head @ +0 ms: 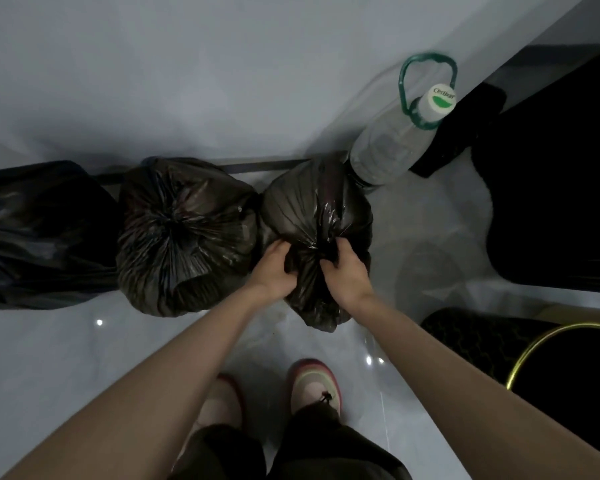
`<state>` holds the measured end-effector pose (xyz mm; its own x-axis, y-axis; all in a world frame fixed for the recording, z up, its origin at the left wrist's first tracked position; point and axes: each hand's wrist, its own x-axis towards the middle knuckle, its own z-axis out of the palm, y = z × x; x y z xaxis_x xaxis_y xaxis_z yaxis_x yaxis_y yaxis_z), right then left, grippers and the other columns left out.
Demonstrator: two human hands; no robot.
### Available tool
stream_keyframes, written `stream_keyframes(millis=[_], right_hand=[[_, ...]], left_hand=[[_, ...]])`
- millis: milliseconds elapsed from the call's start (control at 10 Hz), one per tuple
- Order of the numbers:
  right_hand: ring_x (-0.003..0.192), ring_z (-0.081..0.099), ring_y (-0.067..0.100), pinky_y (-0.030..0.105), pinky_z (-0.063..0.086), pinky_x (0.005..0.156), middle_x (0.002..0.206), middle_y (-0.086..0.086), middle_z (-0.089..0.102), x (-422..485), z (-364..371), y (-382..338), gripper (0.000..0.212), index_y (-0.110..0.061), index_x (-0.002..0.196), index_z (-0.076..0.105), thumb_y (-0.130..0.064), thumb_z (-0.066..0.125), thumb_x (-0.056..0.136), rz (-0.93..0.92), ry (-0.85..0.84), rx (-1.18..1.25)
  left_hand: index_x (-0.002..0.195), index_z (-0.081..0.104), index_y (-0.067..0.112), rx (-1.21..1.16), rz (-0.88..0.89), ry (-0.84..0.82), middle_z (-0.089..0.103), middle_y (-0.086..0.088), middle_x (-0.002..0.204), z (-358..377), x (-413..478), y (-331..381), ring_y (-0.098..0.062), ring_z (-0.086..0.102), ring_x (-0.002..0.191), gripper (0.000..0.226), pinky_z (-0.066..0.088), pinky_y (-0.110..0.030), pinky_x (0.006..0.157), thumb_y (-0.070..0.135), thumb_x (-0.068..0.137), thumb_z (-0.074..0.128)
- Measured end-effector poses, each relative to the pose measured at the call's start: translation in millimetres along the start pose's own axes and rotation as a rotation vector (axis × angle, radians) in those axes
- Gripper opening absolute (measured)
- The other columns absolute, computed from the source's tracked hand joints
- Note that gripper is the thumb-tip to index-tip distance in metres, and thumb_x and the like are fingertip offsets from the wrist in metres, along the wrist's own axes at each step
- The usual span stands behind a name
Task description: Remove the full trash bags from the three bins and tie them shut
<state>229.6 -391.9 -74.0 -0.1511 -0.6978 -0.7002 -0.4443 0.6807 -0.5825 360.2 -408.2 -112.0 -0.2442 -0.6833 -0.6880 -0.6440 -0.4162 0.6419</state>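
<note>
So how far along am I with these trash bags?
The middle bag looks gathered shut on the floor. Your left hand and right hand grip the neck of the right bag, so that knot is in progress. The far-left bag sits out, but it is too dark to tell whether it is tied.

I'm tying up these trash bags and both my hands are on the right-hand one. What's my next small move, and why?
Probably pull the two gripped bunches apart to cinch the neck tight. Your left hand and right hand both grip gathered plastic at the top of the right bag, and its folds converge there. It is not clear whether a knot is finished.
</note>
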Motion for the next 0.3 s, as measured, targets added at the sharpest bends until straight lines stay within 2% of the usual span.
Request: stream_keyframes(millis=[100,200,300], right_hand=[[0.119,0.052,0.025,0.025,0.039,0.095,0.130,0.009,0.055,-12.6,-5.9,-5.0,0.048,-0.015,0.142,0.035,-0.007,0.046,0.096,0.016,0.028,0.012],[0.121,0.051,0.023,0.031,0.041,0.104,0.135,0.007,0.052,-38.3,-17.8,-18.1,0.048,-0.015,0.140,0.038,-0.007,0.048,0.094,0.019,0.083,0.048],[0.114,0.055,0.020,0.037,0.046,0.101,0.130,0.003,0.055,-71.5,-34.8,-38.9,0.041,-0.018,0.134,0.045,-0.009,0.050,0.094,0.032,0.118,0.109]], left_hand=[[0.142,0.036,0.012,0.013,-0.025,0.000,0.036,-0.008,0.147,-8.5,-15.0,8.1,-0.021,0.037,0.133,0.054,0.025,-0.015,0.100,0.007,0.091,0.051],[0.147,0.030,0.018,-0.012,-0.002,0.028,0.037,-0.005,0.149,-23.0,-44.1,24.3,-0.020,0.039,0.133,0.057,0.027,-0.020,0.108,0.010,0.094,0.049],[0.146,0.031,0.022,-0.054,0.002,0.050,0.041,-0.005,0.147,-40.9,-79.0,46.4,-0.020,0.045,0.130,0.055,0.032,-0.027,0.111,0.012,0.094,0.049]])
